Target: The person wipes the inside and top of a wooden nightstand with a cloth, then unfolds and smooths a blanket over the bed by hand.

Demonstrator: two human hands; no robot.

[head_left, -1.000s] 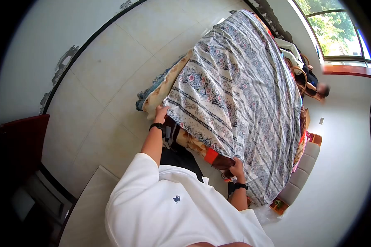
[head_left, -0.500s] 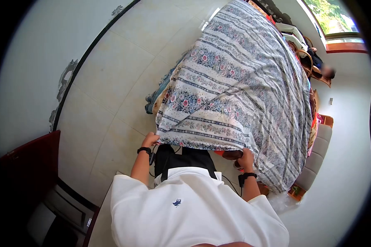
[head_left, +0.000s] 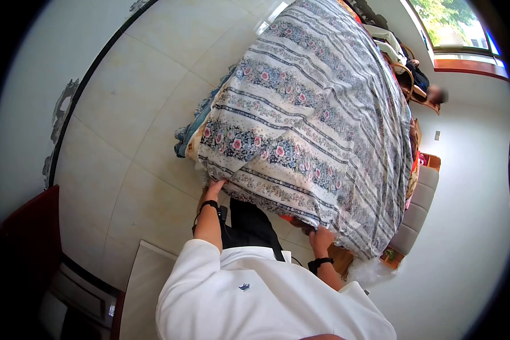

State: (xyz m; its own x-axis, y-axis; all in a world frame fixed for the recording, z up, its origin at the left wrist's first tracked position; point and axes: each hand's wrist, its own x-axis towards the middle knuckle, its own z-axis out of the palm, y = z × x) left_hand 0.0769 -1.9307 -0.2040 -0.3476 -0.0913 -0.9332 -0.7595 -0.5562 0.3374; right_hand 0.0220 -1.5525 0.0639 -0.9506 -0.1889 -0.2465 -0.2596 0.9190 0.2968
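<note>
A floral striped sheet (head_left: 300, 130) lies spread over a bed, with wrinkles on its right part. My left hand (head_left: 215, 187) is closed on the sheet's near left corner, its fingers partly under the cloth. My right hand (head_left: 322, 238) grips the near edge of the sheet farther right, beside a dark and red layer below. At the left side, a blue ruffled cloth (head_left: 201, 118) and a cream layer stick out from under the sheet.
A person (head_left: 416, 76) sits in a wicker chair beyond the bed, below a window (head_left: 450, 25). A grey padded headboard (head_left: 417, 207) stands at the right. Dark red furniture (head_left: 37, 232) is at the left, and a pale surface (head_left: 144, 283) lies beside me.
The sheet's near edge has come down toward me and then lies closer against the bed. My left hand has moved forward from its place half a second ago. Both hands keep hold.
</note>
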